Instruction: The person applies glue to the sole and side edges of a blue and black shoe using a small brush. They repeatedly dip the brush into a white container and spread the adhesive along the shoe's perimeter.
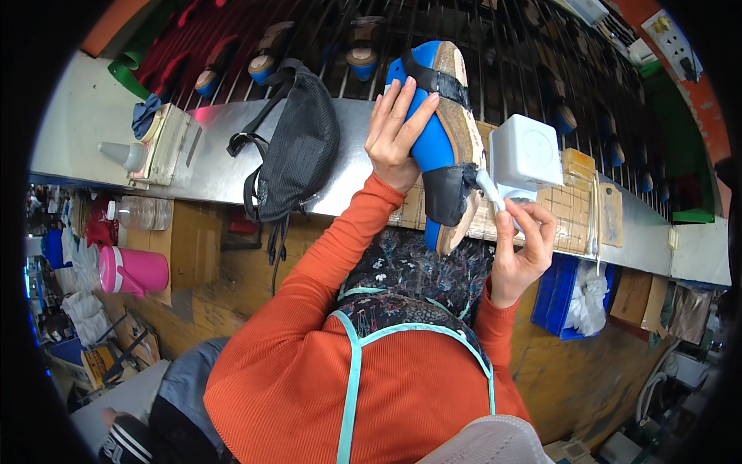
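Observation:
My left hand (396, 143) grips a blue shoe last (433, 143) from its left side, fingers spread over the blue. Black straps (449, 193) wrap around the last, and its tan sole side is turned to the right. Between the fingertips of my right hand (525, 251) is a slim white brush (487, 185). The brush's tip meets the edge of the sole next to the lower strap; its bristles are too small to make out. Just right of the last stands a white square container (525, 151) on the bench.
Behind the metal bench (209, 162), a rack of rods (495, 46) carries several more lasts. A black mesh bag (301, 147) lies to the left. An amber block (578, 166) sits right of the container. Below are a blue crate (553, 301) and a pink jug (135, 269).

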The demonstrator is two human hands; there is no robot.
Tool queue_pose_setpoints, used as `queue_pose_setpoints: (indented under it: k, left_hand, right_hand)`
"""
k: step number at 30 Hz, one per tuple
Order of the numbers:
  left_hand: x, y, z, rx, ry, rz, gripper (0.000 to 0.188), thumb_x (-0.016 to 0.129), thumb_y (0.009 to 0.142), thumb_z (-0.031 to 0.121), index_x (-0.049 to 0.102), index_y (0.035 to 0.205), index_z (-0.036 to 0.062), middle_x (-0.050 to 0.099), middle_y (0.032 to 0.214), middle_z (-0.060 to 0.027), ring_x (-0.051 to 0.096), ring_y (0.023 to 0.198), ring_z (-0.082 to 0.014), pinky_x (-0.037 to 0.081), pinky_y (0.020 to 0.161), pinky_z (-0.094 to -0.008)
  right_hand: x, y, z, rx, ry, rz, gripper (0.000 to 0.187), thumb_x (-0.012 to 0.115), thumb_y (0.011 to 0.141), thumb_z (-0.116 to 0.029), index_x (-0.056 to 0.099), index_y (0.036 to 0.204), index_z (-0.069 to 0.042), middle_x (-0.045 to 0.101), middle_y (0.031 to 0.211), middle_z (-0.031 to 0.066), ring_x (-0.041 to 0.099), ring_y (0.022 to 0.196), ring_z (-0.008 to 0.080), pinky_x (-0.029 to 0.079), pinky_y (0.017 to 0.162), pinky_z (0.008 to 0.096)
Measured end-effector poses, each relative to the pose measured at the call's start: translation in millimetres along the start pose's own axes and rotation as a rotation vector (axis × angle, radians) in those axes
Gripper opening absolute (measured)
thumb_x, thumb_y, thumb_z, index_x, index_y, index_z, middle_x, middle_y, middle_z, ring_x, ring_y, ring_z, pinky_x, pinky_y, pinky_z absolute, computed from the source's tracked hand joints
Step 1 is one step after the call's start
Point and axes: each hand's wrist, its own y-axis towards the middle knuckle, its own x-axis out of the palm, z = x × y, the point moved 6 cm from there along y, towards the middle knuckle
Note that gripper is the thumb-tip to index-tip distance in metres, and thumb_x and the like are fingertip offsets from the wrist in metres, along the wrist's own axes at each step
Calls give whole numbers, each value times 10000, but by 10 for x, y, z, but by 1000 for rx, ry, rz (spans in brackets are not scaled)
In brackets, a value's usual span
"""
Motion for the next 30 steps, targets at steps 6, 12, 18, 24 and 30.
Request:
queue_pose_setpoints:
  k: [6,12,18,24,30]
  left_hand:
    - [37,32,-43,-42,0,-35,542,718,719,93,648,1244,206,561,1346,-154,531,1230,-391,397,1028,-524]
    - [54,69,-42,-45,24,-60,570,736,698,105,644,1250,213,564,1342,-149,544,1216,-383,404,1026,-515]
    - [114,73,1,-66,5,-92,613,761,659,78,643,1248,200,569,1330,-153,547,1211,-376,406,1033,-499]
    - [118,4,-81,-146,2,-153,670,790,606,39,641,1244,182,576,1310,-173,542,1211,-389,408,1042,-476]
    - [140,-96,-183,-162,66,-206,732,805,573,16,629,1259,201,577,1309,-177,545,1207,-391,419,1035,-465]
  right_hand:
    - [-29,-118,8,-1,31,-39,167,734,799,11,731,964,-16,576,951,71,551,778,120,467,558,214]
    - [-91,-202,27,39,82,-59,158,731,797,14,727,955,0,570,955,73,554,803,131,472,604,226]
    - [-62,-34,209,135,141,61,139,705,822,1,720,959,16,562,952,76,546,891,154,465,735,259]
    - [-82,-184,142,269,224,-76,148,706,816,0,720,962,22,567,937,76,553,849,150,461,734,252]
    - [-162,-324,78,280,202,-55,163,716,808,3,724,971,8,564,936,71,548,804,123,443,628,220]
